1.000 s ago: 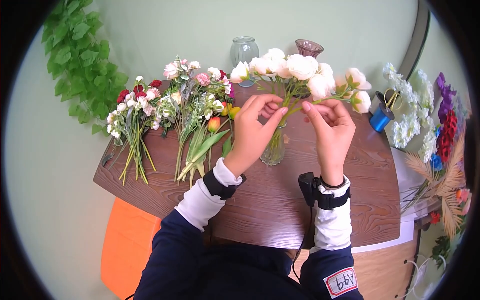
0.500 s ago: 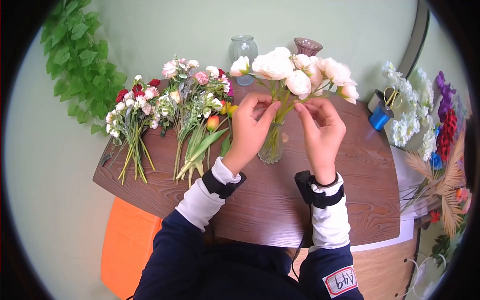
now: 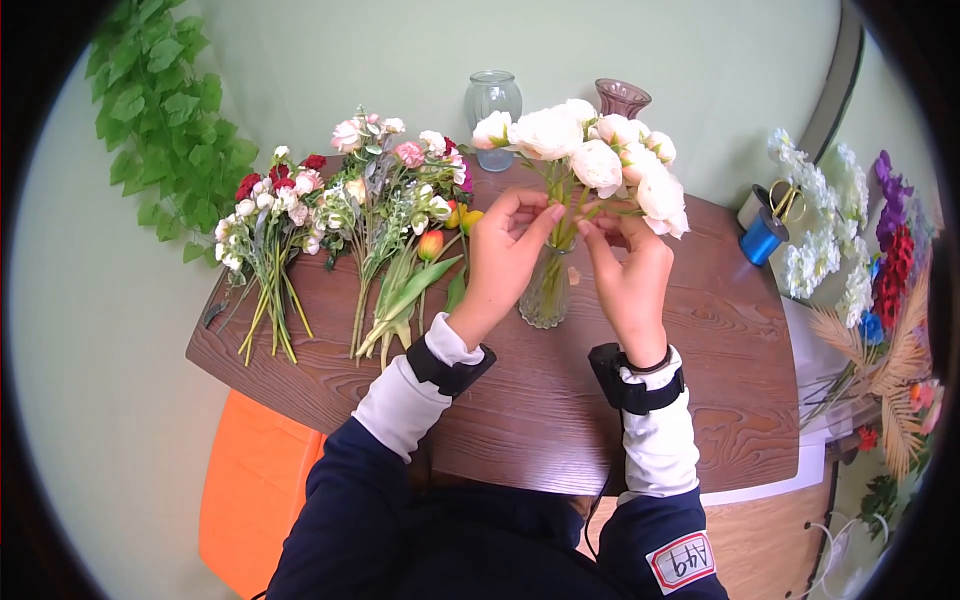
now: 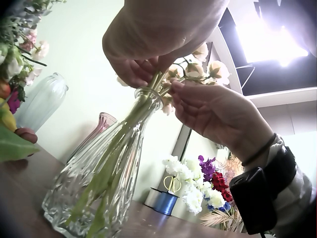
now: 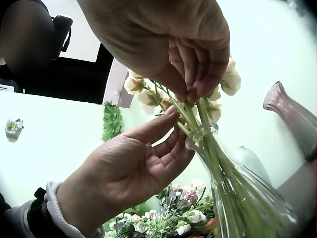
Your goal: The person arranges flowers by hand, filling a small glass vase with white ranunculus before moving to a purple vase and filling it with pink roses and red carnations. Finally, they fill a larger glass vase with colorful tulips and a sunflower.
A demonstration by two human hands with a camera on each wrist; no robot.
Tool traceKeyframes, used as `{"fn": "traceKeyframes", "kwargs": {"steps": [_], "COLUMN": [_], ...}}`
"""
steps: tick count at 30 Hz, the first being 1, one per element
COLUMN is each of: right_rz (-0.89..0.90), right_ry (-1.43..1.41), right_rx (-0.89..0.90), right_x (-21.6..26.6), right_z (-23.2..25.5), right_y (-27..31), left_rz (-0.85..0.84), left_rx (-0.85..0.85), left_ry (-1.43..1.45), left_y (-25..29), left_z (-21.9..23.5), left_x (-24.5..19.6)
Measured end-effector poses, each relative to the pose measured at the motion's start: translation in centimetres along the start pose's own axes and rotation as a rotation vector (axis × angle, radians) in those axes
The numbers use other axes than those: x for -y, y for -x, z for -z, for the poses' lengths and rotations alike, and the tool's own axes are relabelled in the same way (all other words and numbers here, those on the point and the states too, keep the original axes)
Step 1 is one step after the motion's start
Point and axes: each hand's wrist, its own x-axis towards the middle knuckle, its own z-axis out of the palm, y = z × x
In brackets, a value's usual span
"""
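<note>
Two hands work close together over one slim vase (image 3: 545, 298) near the middle of the tabletop (image 3: 540, 430), which is brown wood with raised grain. The left hand (image 3: 500, 258) and right hand (image 3: 632, 278) both pinch green stems of the white flowers (image 3: 597, 167) between thumb and fingers, just above the glass rim. The flowers have round, layered, cupped heads; at least seven show, some overlapping. Their stems run down inside the vase, which is clear ribbed glass, narrow at the neck and wider at the base.

Two more glass vases stand behind: one pale and rounded (image 3: 492, 115), one purplish with a flared mouth (image 3: 621, 97). To the left lie two mixed bunches, one of red, white and pink blooms (image 3: 265, 205), the other of pink and white with grey-green leaves (image 3: 385, 205). Beside them are one orange tulip (image 3: 430, 245) and two yellow blooms (image 3: 462, 217). On the right, one shiny blue spool (image 3: 763, 238) sits beside gold-handled scissors (image 3: 787, 203). One leafy green vine (image 3: 160, 110) hangs against the wall, and one smooth orange seat (image 3: 255, 485) stands below the tabletop.
</note>
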Motion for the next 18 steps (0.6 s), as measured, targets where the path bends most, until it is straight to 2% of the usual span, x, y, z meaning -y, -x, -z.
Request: {"fn": "traceKeyframes", "kwargs": {"steps": [8, 10, 13, 15, 16, 18], "right_rz": [-0.031, -0.103, -0.145, -0.164, -0.183, -0.216], "right_ry": [-0.044, -0.121, -0.252, -0.239, -0.227, -0.277], "right_rx": [-0.043, -0.075, -0.062, -0.056, -0.049, -0.055], "right_x": [-0.4, -0.8, -1.2, -0.9, -0.8, -1.3], "right_z": [0.3, 0.2, -0.1, 0.1, 0.2, 0.1], "right_y": [-0.3, -0.2, -0.1, -0.2, -0.3, -0.4], "left_rz": [-0.060, -0.068, -0.155, -0.338, -0.337, -0.200], "left_rx": [0.017, 0.022, 0.055, 0.009, 0.008, -0.033], "left_ry": [-0.004, -0.037, -0.157, -0.382, -0.380, 0.004], "left_y": [-0.1, -0.2, -0.5, -0.8, -0.8, -0.6], "left_z": [-0.3, -0.4, -0.5, -0.7, -0.8, -1.1], "left_x": [0.2, 0.0, 0.0, -0.2, -0.3, -0.4]}}
